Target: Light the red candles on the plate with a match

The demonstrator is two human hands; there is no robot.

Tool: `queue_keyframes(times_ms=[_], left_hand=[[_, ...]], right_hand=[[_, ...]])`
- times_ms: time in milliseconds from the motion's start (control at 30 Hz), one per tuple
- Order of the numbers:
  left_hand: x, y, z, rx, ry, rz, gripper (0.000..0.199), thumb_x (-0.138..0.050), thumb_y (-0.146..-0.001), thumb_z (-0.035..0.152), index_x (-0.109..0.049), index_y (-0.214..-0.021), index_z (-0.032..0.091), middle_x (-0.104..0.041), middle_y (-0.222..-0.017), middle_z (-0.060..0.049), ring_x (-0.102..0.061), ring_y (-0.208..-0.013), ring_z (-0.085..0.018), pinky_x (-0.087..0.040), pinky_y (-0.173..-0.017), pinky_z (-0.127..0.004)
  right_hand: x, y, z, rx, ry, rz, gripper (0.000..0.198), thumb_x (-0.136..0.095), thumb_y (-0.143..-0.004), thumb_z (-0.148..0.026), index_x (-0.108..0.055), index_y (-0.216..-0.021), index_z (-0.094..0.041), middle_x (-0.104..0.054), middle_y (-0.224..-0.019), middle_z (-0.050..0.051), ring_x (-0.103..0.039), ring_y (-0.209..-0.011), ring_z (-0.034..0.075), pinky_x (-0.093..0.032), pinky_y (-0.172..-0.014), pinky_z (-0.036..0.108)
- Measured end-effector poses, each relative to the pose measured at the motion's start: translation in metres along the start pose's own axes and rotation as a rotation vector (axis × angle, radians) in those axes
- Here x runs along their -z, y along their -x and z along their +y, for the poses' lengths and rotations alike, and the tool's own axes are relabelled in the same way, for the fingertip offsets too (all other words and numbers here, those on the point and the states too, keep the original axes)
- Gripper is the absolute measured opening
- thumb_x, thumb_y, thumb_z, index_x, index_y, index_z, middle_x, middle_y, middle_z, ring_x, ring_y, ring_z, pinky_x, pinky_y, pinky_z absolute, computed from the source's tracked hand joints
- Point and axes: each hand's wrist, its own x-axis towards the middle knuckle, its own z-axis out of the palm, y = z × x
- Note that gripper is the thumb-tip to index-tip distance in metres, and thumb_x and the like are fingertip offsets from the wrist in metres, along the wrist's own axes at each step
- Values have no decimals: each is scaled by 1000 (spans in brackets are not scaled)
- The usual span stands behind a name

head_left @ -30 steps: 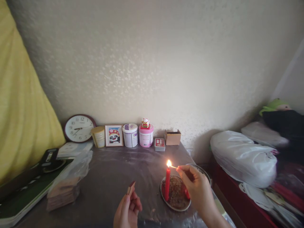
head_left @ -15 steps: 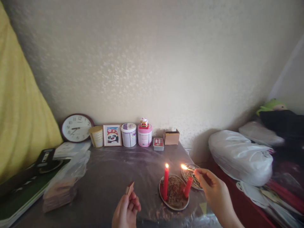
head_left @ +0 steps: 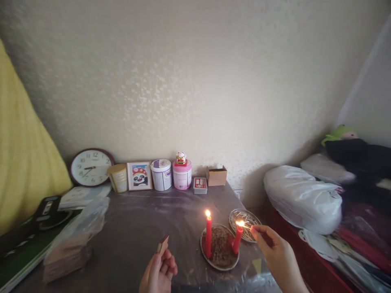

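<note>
Between thumb and fingers, my right hand (head_left: 276, 254) pinches a burning match (head_left: 247, 226), its flame at the top of the short red candle (head_left: 237, 241). That candle leans slightly on the right side of a round plate (head_left: 220, 268) covered in brown crumbly material. A taller red candle (head_left: 208, 238) stands upright on the plate's left side, its wick alight. My left hand (head_left: 159, 270), left of the plate, is closed around a small matchbox (head_left: 163, 245), mostly hidden by the fingers. Behind the short candle lies a second plate (head_left: 252, 215) with several thin sticks like matches.
Along the wall stand a clock (head_left: 91, 167), a yellow cup (head_left: 118, 179), a panda picture (head_left: 139, 176), two tins, a small red-and-silver box (head_left: 200, 185) and a cardboard box (head_left: 216, 176). A bagged stack (head_left: 69, 256) lies left; a white plastic bag (head_left: 305, 199) sits right.
My right hand has brought the match flame down to the short candle's top. My left hand still holds the matchbox. The view has shifted slightly.
</note>
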Motion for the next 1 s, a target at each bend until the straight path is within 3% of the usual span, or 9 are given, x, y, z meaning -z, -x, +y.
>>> queue_keyframes(times_ms=[433,1000], left_hand=[[-3,1,-1,-2,4,9,41,-88,-42,42,-78,-74,19,-64,-61,-2,-56,-51,-15,-47,-43,-27],[-2,4,0,4,-1,-4,42,-87,-44,43,-78,-78,19,-64,-62,-2,-57,-52,-15,-48,-44,-26]], right_hand=[[-2,-3,10,9,9,5,33,-58,-75,-51,-71,-82,-21,-75,-75,6,-68,-65,25,-51,-59,30],[4,3,-4,-8,6,-5,34,-58,-74,-53,-71,-80,-22,-74,-74,5,-66,-64,23,-51,-59,29]])
